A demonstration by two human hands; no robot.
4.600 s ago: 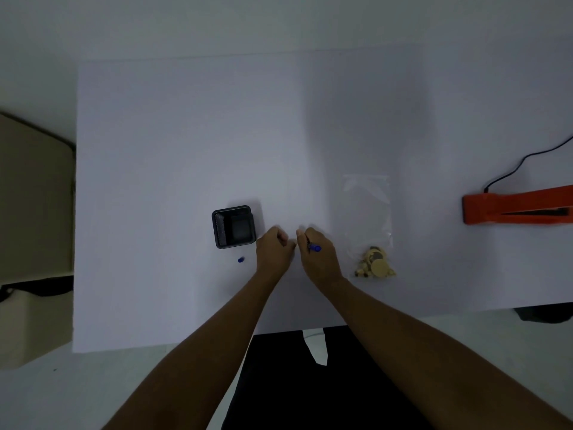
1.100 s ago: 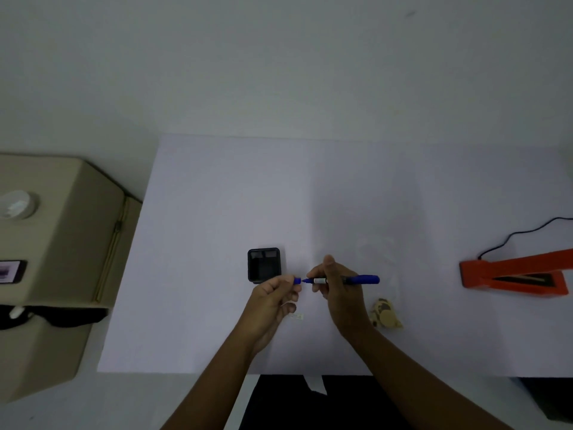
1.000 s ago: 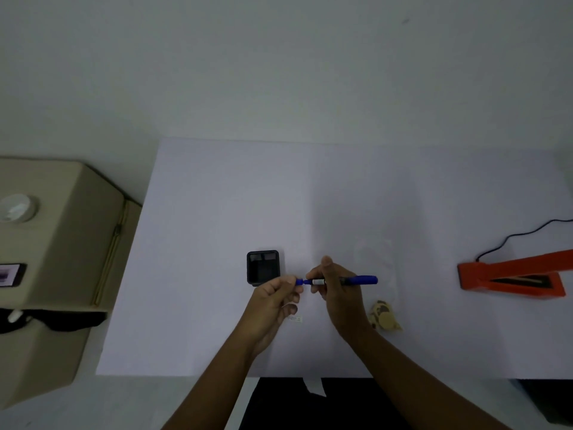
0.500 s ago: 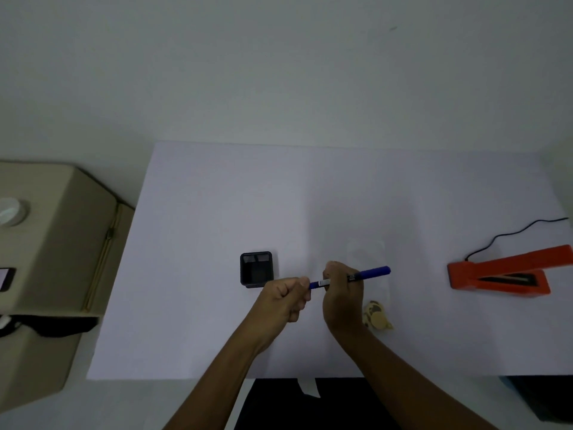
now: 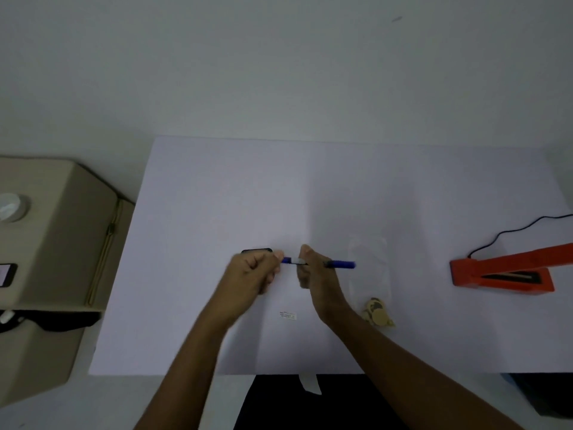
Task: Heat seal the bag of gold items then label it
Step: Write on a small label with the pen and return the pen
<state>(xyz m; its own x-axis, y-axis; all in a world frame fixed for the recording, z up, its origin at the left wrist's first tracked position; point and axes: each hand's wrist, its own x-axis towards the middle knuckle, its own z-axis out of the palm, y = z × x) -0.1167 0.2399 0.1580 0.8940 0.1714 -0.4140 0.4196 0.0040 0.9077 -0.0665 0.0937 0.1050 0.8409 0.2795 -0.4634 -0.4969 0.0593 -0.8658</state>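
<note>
The clear bag (image 5: 369, 274) of gold items (image 5: 377, 312) lay near the desk's (image 5: 217, 197) front edge, beside your right hand (image 5: 313, 271). That grip clenched the blue pen (image 5: 339, 264); your left hand (image 5: 252, 271) pinched its cap (image 5: 286, 260). Open desk extended behind.

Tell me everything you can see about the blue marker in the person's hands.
The blue marker is a slim pen with a dark blue barrel and a pale band near its left end. It lies roughly level above the white table. The right hand grips its middle, and the barrel's tail sticks out to the right over the clear bag. The left hand pinches the blue piece at its left end, probably the cap; whether it is fully seated cannot be told.
</note>
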